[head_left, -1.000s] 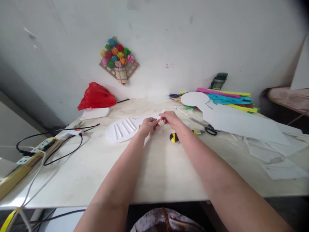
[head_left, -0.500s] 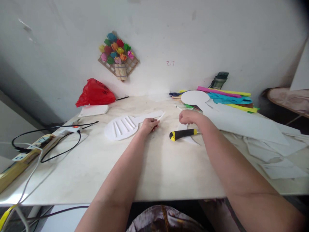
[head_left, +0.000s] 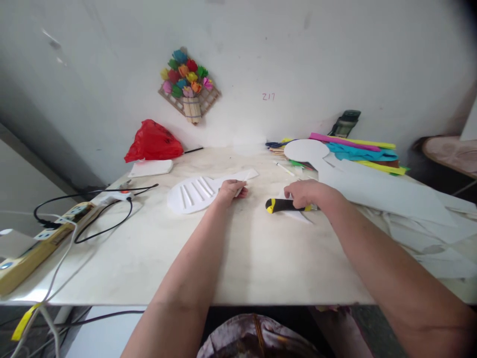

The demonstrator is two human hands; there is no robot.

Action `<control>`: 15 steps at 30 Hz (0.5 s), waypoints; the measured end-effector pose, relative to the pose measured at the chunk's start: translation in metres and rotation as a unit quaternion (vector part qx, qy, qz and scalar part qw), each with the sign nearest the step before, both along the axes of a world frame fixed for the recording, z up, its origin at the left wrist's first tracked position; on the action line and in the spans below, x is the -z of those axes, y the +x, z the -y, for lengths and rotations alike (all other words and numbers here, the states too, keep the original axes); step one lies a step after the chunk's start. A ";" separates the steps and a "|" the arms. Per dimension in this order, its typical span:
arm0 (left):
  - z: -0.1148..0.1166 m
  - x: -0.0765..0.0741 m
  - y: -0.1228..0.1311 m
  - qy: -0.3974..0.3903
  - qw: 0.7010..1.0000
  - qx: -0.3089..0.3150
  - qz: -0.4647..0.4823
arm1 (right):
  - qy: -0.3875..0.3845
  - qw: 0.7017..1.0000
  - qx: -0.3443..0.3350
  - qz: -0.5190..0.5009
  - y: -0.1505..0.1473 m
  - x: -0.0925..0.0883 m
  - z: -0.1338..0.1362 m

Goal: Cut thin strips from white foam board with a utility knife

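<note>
My left hand [head_left: 233,191] rests on the table with thumb and fingers pinched on a thin white strip [head_left: 241,187], mostly covered by the fingers. Beside it lies a white paddle-shaped cutout [head_left: 175,200], its round end bearing several raised white strips and its handle running behind my hand. My right hand [head_left: 306,192] is over a black-and-yellow utility knife [head_left: 280,205], fingers curled onto its handle; its far end is partly hidden. Under the knife lies a white scrap [head_left: 301,217]. A white pen [head_left: 285,169] lies just behind my right hand.
Large white sheets [head_left: 376,191] and a round-ended cutout [head_left: 306,150] cover the right side, near coloured paper rolls [head_left: 361,153]. At left are a power strip [head_left: 48,236] with cables, a red bag [head_left: 153,141] and a white pad [head_left: 151,168]. Paper flowers [head_left: 186,74] hang on the wall.
My right hand has left the pen, which now lies on the table, and has come down onto the utility knife. My left hand stays by the cutout, still pinching the strip. The view shifts slightly.
</note>
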State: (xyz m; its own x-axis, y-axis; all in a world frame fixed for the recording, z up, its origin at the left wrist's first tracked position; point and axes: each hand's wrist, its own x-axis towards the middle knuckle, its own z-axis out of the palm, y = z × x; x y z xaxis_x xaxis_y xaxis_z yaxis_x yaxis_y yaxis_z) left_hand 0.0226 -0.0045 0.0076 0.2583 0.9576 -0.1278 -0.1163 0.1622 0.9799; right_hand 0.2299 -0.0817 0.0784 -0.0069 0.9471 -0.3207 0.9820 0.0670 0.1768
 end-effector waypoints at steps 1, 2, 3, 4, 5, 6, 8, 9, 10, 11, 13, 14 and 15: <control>-0.001 0.001 0.000 -0.004 1.000 -0.006 0.005 | -0.001 1.000 -0.007 0.009 -0.001 0.000 0.001; -0.002 0.001 0.000 -0.006 1.000 -0.013 0.009 | -0.002 1.000 -0.015 0.020 -0.002 0.000 0.001; -0.003 0.002 0.000 -0.007 1.000 -0.018 0.015 | -0.003 0.999 -0.024 0.030 -0.003 0.001 0.001; -0.004 0.002 0.000 -0.006 1.000 -0.022 0.020 | -0.001 0.999 -0.033 0.037 -0.005 0.001 0.001; -0.004 0.002 0.001 -0.006 0.999 -0.026 0.023 | 0.000 0.998 -0.044 0.040 -0.007 0.000 0.000; -0.003 0.002 0.001 -0.006 0.999 -0.030 0.023 | 0.004 0.998 -0.052 0.039 -0.010 0.000 0.000; -0.001 0.002 0.002 -0.003 0.999 -0.032 0.021 | 0.003 0.997 -0.066 0.038 -0.018 -0.001 -0.003; 0.000 0.001 0.002 0.000 0.999 -0.030 0.019 | 0.007 0.997 -0.069 0.041 -0.023 -0.002 -0.004; 0.002 0.000 0.002 0.004 0.999 -0.026 0.018 | 0.009 0.996 -0.073 0.043 -0.027 -0.002 -0.006; 0.003 0.000 0.003 0.009 1.000 -0.022 0.018 | 0.016 0.996 -0.076 0.041 -0.031 -0.002 -0.008; 0.006 0.000 0.003 0.020 1.000 -0.017 0.013 | 0.035 0.996 -0.076 0.034 -0.037 0.000 -0.012; 0.006 0.000 0.004 0.025 0.999 -0.018 0.007 | 0.046 0.996 -0.076 0.031 -0.038 0.001 -0.014; 0.006 0.001 0.004 0.030 0.999 -0.019 0.001 | 0.054 0.995 -0.076 0.027 -0.039 0.003 -0.015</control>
